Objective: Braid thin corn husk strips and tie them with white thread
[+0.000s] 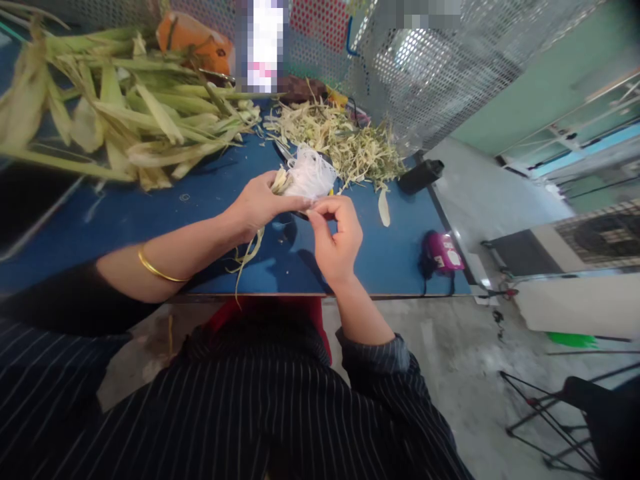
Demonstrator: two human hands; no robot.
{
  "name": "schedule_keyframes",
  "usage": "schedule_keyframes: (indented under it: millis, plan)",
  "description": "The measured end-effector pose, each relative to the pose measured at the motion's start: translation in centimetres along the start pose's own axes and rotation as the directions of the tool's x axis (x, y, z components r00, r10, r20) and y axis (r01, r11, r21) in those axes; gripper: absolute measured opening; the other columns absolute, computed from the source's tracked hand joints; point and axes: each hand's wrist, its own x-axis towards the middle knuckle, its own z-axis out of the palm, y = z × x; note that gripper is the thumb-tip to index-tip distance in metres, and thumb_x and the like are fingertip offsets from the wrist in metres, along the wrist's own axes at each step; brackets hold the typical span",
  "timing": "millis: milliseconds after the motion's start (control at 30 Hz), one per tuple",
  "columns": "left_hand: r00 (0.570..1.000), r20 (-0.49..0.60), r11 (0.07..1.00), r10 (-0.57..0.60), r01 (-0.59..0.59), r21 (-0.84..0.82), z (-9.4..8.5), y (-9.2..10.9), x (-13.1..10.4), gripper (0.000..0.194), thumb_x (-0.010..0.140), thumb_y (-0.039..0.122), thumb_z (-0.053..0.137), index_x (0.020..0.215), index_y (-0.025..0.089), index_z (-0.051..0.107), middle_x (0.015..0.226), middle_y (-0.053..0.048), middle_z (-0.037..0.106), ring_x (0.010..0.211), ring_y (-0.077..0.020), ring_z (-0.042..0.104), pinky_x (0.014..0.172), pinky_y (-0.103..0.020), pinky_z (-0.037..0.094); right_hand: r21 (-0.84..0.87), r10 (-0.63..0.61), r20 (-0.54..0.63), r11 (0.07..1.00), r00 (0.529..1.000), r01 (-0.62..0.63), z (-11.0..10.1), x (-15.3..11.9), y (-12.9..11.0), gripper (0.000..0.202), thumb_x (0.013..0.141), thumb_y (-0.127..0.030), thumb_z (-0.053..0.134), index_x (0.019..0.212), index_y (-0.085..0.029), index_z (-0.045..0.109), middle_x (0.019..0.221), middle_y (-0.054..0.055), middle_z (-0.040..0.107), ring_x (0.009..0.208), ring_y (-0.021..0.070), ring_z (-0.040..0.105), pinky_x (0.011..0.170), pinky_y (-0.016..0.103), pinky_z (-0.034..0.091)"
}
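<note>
My left hand (257, 203) is closed on a small bundle of pale corn husk strips (281, 181), whose thin ends (250, 257) dangle below the wrist over the table edge. Just beyond my fingers lies a loose tangle of white thread (313, 170). The thumb of my left hand reaches to the right, under the thread. My right hand (340, 233) is closed in a pinch close to that thumb's tip; what sits between its fingertips is too small to make out. A dark object, partly hidden, shows behind the thread.
Long dried corn husks (150, 113) cover the back left of the blue table (385, 257). A heap of shredded husk (345, 140) lies behind the thread. To the right are a black bottle (421, 177) and a purple pouch (445, 253). Perforated metal mesh (400, 73) stands behind.
</note>
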Motion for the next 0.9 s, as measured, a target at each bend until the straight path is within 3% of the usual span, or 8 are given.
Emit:
schedule_keyframes:
  millis: [133, 267, 367, 467, 600, 667, 900]
  plan:
    - [0.996, -0.045, 0.996, 0.079, -0.077, 0.047, -0.1, -0.3, 0.3, 0.038, 0.052, 0.021, 0.086, 0.081, 0.017, 0.062, 0.067, -0.001, 0.060, 0.068, -0.0156, 0.055, 0.056, -0.028, 0.042, 0.319, 0.244, 0.050, 0.915, 0.968, -0.247, -1.1, -0.2, -0.4, 0.014, 0.093, -0.032, 0.054, 0.083, -0.023, 0.050, 0.071, -0.004, 0.059, 0.059, 0.0083, 0.056, 0.063, 0.027, 0.049]
    - [0.991, -0.055, 0.990, 0.125, -0.121, 0.078, -0.3, -0.8, 0.7, 0.037, 0.054, 0.023, 0.084, 0.083, 0.015, 0.063, 0.079, -0.003, 0.065, 0.071, -0.0151, 0.055, 0.057, -0.027, 0.043, 0.431, 0.393, 0.086, 0.814, 0.916, -0.390, -3.0, -0.1, -0.2, 0.015, 0.088, -0.029, 0.061, 0.078, -0.023, 0.051, 0.061, -0.006, 0.054, 0.053, 0.0073, 0.052, 0.054, 0.024, 0.045]
    - [0.988, -0.053, 0.986, 0.147, -0.142, 0.084, -0.3, -1.0, 0.9, 0.039, 0.053, 0.023, 0.085, 0.084, 0.014, 0.062, 0.084, -0.004, 0.066, 0.072, -0.0147, 0.055, 0.060, -0.027, 0.044, 0.398, 0.458, 0.114, 0.792, 0.882, -0.463, -4.5, 0.1, 0.0, 0.006, 0.084, -0.025, 0.064, 0.084, -0.023, 0.059, 0.062, -0.006, 0.057, 0.054, 0.0076, 0.055, 0.055, 0.024, 0.048]
    - [0.983, -0.078, 0.982, 0.167, -0.159, 0.102, -0.3, -1.1, 1.0, 0.043, 0.051, 0.024, 0.085, 0.085, 0.014, 0.062, 0.085, -0.005, 0.065, 0.074, -0.0155, 0.056, 0.063, -0.028, 0.044, 0.254, 0.483, 0.225, 0.809, 0.846, -0.530, -5.7, 0.2, -0.2, 0.011, 0.082, -0.024, 0.066, 0.093, -0.022, 0.067, 0.062, -0.005, 0.062, 0.056, 0.0086, 0.059, 0.060, 0.026, 0.051]
    - [0.973, -0.111, 0.972, 0.203, -0.186, 0.141, -0.5, -1.2, 1.1, 0.044, 0.052, 0.022, 0.085, 0.088, 0.014, 0.062, 0.085, -0.005, 0.064, 0.079, -0.0185, 0.058, 0.063, -0.028, 0.045, 0.081, 0.510, 0.357, 0.818, 0.783, -0.570, -7.1, 0.4, -0.6, 0.007, 0.079, -0.026, 0.070, 0.077, -0.019, 0.070, 0.059, -0.004, 0.063, 0.053, 0.0081, 0.058, 0.059, 0.026, 0.050]
    - [0.969, -0.127, 0.969, 0.211, -0.190, 0.160, -0.6, -1.3, 1.2, 0.044, 0.052, 0.020, 0.084, 0.089, 0.014, 0.062, 0.086, -0.005, 0.065, 0.081, -0.0197, 0.059, 0.064, -0.028, 0.046, 0.090, 0.498, 0.372, 0.821, 0.783, -0.564, -7.8, 0.4, -0.7, 0.008, 0.078, -0.026, 0.072, 0.074, -0.019, 0.069, 0.059, -0.005, 0.062, 0.052, 0.0076, 0.056, 0.056, 0.025, 0.047]
    - [0.972, -0.107, 0.963, 0.209, -0.186, 0.194, -0.6, -1.8, 1.3, 0.045, 0.053, 0.023, 0.084, 0.093, 0.013, 0.064, 0.092, -0.007, 0.067, 0.083, -0.0206, 0.060, 0.069, -0.032, 0.050, 0.209, 0.407, 0.289, 0.856, 0.867, -0.472, -8.6, 0.5, -0.6, 0.010, 0.082, -0.022, 0.068, 0.072, -0.021, 0.069, 0.063, -0.004, 0.063, 0.061, 0.0086, 0.057, 0.061, 0.025, 0.047]
